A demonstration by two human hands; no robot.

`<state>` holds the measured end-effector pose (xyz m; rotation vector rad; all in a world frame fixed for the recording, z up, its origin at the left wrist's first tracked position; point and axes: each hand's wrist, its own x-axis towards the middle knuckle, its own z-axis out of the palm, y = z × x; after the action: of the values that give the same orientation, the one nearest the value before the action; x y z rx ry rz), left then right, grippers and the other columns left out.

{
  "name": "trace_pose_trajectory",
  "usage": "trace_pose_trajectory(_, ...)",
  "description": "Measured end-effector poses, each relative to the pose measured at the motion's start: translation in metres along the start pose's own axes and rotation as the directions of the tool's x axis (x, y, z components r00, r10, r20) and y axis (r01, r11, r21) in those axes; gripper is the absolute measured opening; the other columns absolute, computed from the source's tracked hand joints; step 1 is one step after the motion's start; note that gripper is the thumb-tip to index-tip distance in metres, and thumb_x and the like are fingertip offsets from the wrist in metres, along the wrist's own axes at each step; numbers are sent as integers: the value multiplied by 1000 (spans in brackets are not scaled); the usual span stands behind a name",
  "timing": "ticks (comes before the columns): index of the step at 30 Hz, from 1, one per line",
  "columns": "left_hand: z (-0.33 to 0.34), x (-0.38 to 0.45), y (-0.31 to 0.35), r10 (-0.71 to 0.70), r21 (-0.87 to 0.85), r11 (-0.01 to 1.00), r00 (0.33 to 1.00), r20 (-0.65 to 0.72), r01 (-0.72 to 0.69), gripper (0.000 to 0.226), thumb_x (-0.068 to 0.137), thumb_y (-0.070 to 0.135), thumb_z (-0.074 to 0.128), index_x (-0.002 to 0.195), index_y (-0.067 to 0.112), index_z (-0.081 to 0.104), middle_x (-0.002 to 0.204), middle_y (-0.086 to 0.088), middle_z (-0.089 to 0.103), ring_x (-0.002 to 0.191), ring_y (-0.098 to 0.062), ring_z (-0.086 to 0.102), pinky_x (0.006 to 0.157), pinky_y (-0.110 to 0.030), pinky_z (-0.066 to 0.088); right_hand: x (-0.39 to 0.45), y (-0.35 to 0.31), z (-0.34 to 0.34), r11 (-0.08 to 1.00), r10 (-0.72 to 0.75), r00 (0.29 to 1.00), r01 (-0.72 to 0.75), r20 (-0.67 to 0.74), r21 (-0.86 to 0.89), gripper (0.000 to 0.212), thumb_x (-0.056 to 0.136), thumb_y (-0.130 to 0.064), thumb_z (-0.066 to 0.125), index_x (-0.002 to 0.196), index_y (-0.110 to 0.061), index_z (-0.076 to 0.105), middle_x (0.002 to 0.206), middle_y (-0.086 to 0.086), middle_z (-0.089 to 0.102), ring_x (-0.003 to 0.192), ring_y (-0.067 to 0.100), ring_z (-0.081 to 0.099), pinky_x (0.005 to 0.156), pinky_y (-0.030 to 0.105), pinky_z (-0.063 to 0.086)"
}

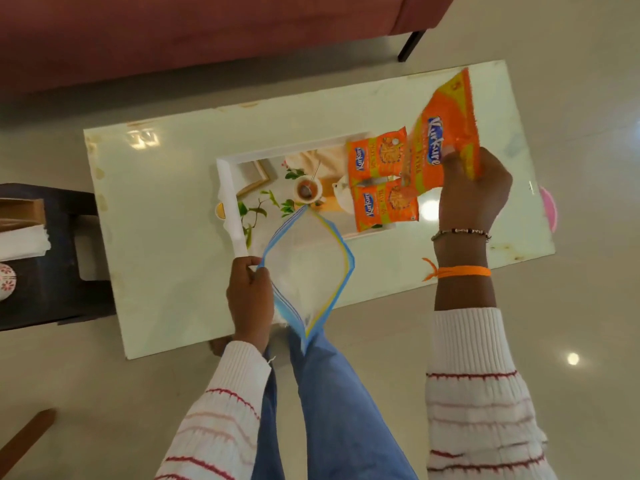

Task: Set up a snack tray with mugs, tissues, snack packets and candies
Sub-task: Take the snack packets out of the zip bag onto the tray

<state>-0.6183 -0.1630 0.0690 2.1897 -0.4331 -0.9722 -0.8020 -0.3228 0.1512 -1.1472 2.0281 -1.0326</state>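
Already 2 orange Kurkure snack packets lie flat at the right end of the tray [231, 202], one [375, 155] above the other [386, 207], each glossy with a blue logo and yellow trim. A 3rd packet [446, 129], same orange and larger in view, is pinched at its lower edge by the right hand [474, 188], fingers closed on it, raised and tilted over the tray's right end. The left hand [249, 292] grips the rim of a clear zip bag [308, 268], its blue-and-yellow mouth gaping wide over the white table [166, 202].
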Motion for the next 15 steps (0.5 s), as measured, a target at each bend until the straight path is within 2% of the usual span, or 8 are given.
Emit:
trace_pose_trajectory(2, -3, 3, 1, -5, -54, 999, 999, -36, 3, 11, 86, 5, 45, 92, 7, 55, 74, -5, 51, 60, -15, 44, 55, -25, 37, 9, 13, 8, 988, 144, 988, -146, 49, 48, 28, 78, -12, 59, 53, -9, 46, 53, 3, 40, 62, 22, 37, 60, 30, 37)
trace_pose_trajectory(5, -9, 6, 2, 8, -131, 991, 1000, -24, -11, 18, 84, 0, 44, 83, 16, 53, 68, -1, 47, 58, -11, 42, 49, -9, 36, 14, 45, 29, 927, 361, 908, -374, 213, 26, 24, 76, -8, 61, 56, -17, 52, 59, 3, 53, 68, 23, 52, 68, 39, 50)
trace_pose_trajectory(7, -15, 6, 2, 18, -164, 986, 1000, 15, -15, 27, 83, 0, 44, 79, 24, 53, 65, -1, 45, 57, -10, 42, 49, -6, 36, 13, 67, 46, 866, 462, 831, -498, 309, 45, 7, 77, -6, 61, 78, -13, 63, 83, 12, 67, 83, 29, 64, 82, 47, 56)
trace_pose_trajectory(8, -18, 5, 1, 17, -171, 985, 999, 29, -12, 28, 82, 0, 44, 78, 26, 54, 64, -2, 44, 57, -9, 42, 49, -5, 36, 12, 78, 56, 831, 503, 794, -552, 342, 60, 15, 78, -4, 61, 92, -10, 64, 97, 16, 67, 94, 34, 65, 87, 51, 53)
trace_pose_trajectory(10, -22, 3, -1, 10, -179, 984, 999, 43, -2, 28, 82, 0, 44, 78, 25, 54, 64, -3, 43, 58, -10, 41, 49, -5, 36, 9, 96, 72, 762, 558, 735, -638, 385, 112, 26, 80, 1, 60, 105, -6, 60, 104, 15, 62, 106, 38, 61, 91, 52, 51)
trace_pose_trajectory(12, -22, 1, -2, 11, -173, 985, 998, 58, -1, 28, 83, -1, 44, 79, 26, 54, 63, -4, 42, 58, -9, 41, 50, -5, 37, 3, 111, 88, 690, 591, 690, -701, 418, 181, 34, 82, 5, 56, 115, -4, 55, 100, 12, 60, 100, 35, 61, 86, 48, 52)
trace_pose_trajectory(15, -20, -3, -1, 20, -145, 989, 997, 73, -10, 31, 82, -2, 44, 79, 28, 54, 62, -5, 42, 52, -1, 41, 50, -5, 37, -8, 134, 105, 565, 641, 621, -779, 450, 272, 32, 83, 10, 51, 108, -10, 51, 75, 7, 62, 67, 21, 59, 59, 32, 52)
